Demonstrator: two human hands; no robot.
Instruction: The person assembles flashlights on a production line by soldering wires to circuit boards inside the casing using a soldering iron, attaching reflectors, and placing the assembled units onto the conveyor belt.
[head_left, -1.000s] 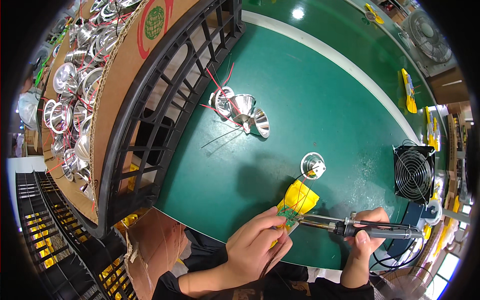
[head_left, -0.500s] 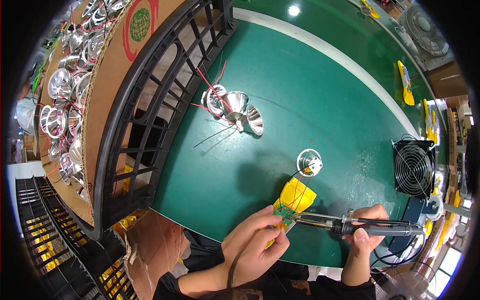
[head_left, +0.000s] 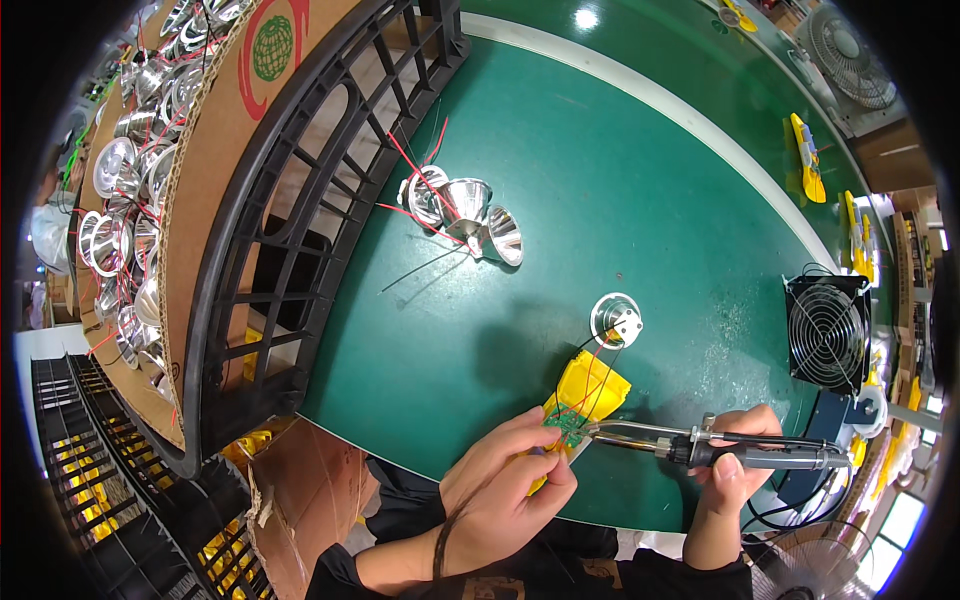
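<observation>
My left hand (head_left: 508,478) is closed around a yellow plastic housing (head_left: 592,388), which has a small green circuit board (head_left: 568,428) at its near end. Thin red and black wires run from the board to a silver reflector cup with a white base (head_left: 616,321), lying on the green tabletop just beyond the housing. A grey-and-black soldering iron with a metal guide tube (head_left: 700,448) is gripped in my right hand (head_left: 738,460). Its tip reaches the right side of the circuit board; whether it touches is too small to tell.
Several silver reflectors with wires (head_left: 466,212) lie together on the green table (head_left: 560,120). To the left stand a black plastic crate (head_left: 262,250) and a cardboard box (head_left: 215,190) full of reflectors. A black fan (head_left: 826,335) sits at the right edge, with yellow housings (head_left: 808,160) farther back.
Both hands stay nearly in place, with the iron's tip still at the circuit board. The whole view has shifted very slightly.
</observation>
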